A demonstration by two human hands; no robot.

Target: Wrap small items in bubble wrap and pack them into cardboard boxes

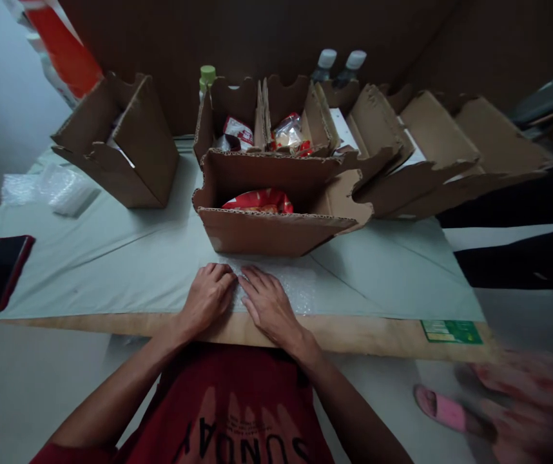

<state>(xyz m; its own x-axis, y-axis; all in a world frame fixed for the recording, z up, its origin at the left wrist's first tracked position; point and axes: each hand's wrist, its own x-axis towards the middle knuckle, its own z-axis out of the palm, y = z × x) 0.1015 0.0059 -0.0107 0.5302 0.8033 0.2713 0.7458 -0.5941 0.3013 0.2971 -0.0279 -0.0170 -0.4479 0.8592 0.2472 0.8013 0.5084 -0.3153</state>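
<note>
A clear bubble wrap sheet (pixel 301 287) lies flat near the table's front edge, partly under both hands. My left hand (pixel 210 294) rests at its left part with fingers curled down and closed on the wrap; the fingertips are partly hidden. Beside it, my right hand (pixel 267 301) lies on the sheet with fingers stretched out and slightly apart. Just beyond the hands stands an open cardboard box (pixel 276 233) with a red packet (pixel 267 201) inside.
More open cardboard boxes (pixel 155 154) stand along the back, some holding packets (pixel 289 132). At left lie folded bubble wrap (pixel 47 187) and a phone (pixel 3 270). White-capped bottles (pixel 325 61) stand behind. A person's foot in a pink slipper (pixel 448 412) shows at lower right.
</note>
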